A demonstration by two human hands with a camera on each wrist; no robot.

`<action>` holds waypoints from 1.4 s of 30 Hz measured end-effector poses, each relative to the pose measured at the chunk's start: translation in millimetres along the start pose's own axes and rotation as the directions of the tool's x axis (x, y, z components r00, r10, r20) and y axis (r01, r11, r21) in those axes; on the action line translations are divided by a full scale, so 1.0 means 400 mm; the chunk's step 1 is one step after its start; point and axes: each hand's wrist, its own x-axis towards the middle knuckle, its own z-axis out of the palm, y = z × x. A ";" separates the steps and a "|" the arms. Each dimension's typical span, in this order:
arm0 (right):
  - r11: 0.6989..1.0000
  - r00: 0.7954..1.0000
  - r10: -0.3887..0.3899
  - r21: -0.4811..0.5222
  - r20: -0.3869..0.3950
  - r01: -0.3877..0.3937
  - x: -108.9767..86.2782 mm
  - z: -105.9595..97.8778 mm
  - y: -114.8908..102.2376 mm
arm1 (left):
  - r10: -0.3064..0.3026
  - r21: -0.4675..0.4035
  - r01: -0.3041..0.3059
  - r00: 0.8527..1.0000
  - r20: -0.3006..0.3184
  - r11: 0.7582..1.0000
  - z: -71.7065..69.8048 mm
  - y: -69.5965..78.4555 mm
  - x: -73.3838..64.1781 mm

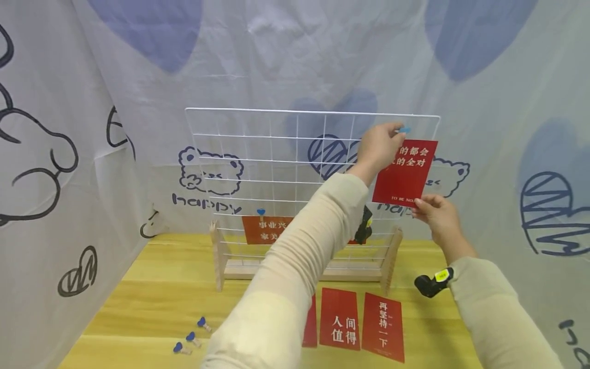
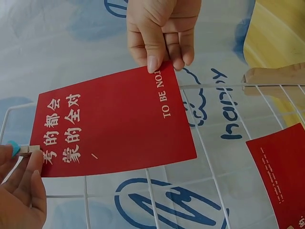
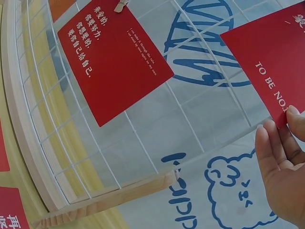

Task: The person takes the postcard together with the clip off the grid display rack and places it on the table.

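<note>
A red card (image 1: 405, 177) with white lettering stands at the upper right of a white wire grid (image 1: 297, 154). At its top edge my left hand (image 1: 380, 146) pinches a small wooden clothespin (image 2: 29, 150) with a blue heart. Between thumb and fingers, my right hand (image 1: 438, 218) grips the card's lower right corner. The left wrist view shows both hands on the card, and wires pass behind it. In the right wrist view, another red card (image 3: 114, 62) hangs lower on the grid by a clothespin (image 3: 121, 5); my left arm mostly hides it in the head view.
Wooden feet (image 1: 391, 261) support the grid on a yellow tabletop (image 1: 152, 287). An orange-red card (image 1: 258, 233) hangs low on the grid. Red cards (image 1: 338, 307) lie in front, and blue-heart clothespins (image 1: 191, 337) at the front left. Printed cloth (image 1: 258, 61) surrounds the table.
</note>
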 end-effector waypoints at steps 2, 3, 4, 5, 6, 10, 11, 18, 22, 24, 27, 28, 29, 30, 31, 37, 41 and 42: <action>1.000 1.000 0.000 -0.004 -0.002 0.000 0.017 -0.007 0.019 | -0.003 0.009 0.003 1.000 -0.026 1.000 0.001 -0.002 -0.001; 1.000 1.000 -0.008 0.000 0.006 0.008 0.034 -0.015 0.037 | -0.002 0.029 0.003 0.999 -0.043 1.000 0.001 -0.003 -0.001; 1.000 1.000 -0.007 0.000 0.012 0.007 0.062 -0.027 0.062 | 0.002 0.052 0.001 0.998 -0.060 0.999 0.000 -0.004 -0.001; 1.000 1.000 -0.006 0.013 0.020 0.006 0.088 -0.037 0.087 | 0.003 0.069 0.002 0.997 -0.073 0.998 -0.001 -0.004 0.000; 0.998 0.999 -0.031 0.054 0.040 0.029 0.129 -0.055 0.127 | 0.007 0.090 0.000 0.996 -0.086 0.996 -0.002 -0.004 0.001; 0.991 0.994 -0.073 0.113 0.077 0.064 0.200 -0.087 0.194 | 0.025 0.127 -0.010 0.992 -0.124 0.992 -0.004 -0.003 0.004; 0.992 0.995 -0.075 0.107 0.068 0.068 0.187 -0.080 0.183 | 0.030 0.124 -0.015 0.991 -0.127 0.992 -0.005 -0.004 0.005; 0.998 0.998 -0.043 0.037 0.034 0.042 0.065 -0.024 0.060 | 0.072 0.141 -0.050 0.985 -0.160 0.989 -0.012 -0.013 0.012; 0.991 0.993 -0.098 0.101 0.066 0.091 0.153 -0.068 0.136 | 0.092 0.024 -0.089 0.977 -0.191 0.996 -0.013 -0.022 0.014; 0.992 0.995 -0.090 0.097 0.050 0.084 0.188 -0.079 0.166 | 0.089 -0.055 -0.102 0.975 -0.204 0.993 -0.011 -0.029 0.014; 0.997 0.997 -0.074 0.024 0.018 0.074 0.203 -0.075 0.180 | 0.072 -0.135 -0.105 0.971 -0.229 0.985 -0.008 -0.040 0.015; 0.995 0.997 -0.080 0.054 0.021 0.079 0.215 -0.078 0.194 | 0.062 -0.155 -0.100 0.970 -0.234 0.983 -0.008 -0.042 0.015; 0.993 0.996 -0.082 0.088 0.031 0.079 0.218 -0.080 0.200 | 0.052 -0.167 -0.093 0.971 -0.234 0.982 -0.008 -0.045 0.015; 0.990 0.996 -0.087 0.115 0.034 0.083 0.229 -0.083 0.213 | 0.051 -0.175 -0.095 0.969 -0.241 0.980 -0.009 -0.046 0.015; 0.986 0.995 -0.086 0.144 0.042 0.080 0.237 -0.086 0.223 | 0.054 -0.180 -0.100 0.968 -0.245 0.979 -0.010 -0.047 0.015; 0.968 0.990 -0.106 0.239 0.097 0.080 0.259 -0.085 0.242 | 0.093 -0.140 -0.132 0.962 -0.255 0.981 -0.026 -0.048 0.016; 0.958 0.988 -0.102 0.280 0.115 0.066 0.293 -0.083 0.273 | 0.101 -0.140 -0.138 0.964 -0.248 0.980 -0.041 -0.054 0.013; 0.953 0.985 -0.129 0.287 0.116 0.091 0.321 -0.090 0.306 | 0.103 -0.141 -0.140 0.964 -0.244 0.980 -0.044 -0.056 0.012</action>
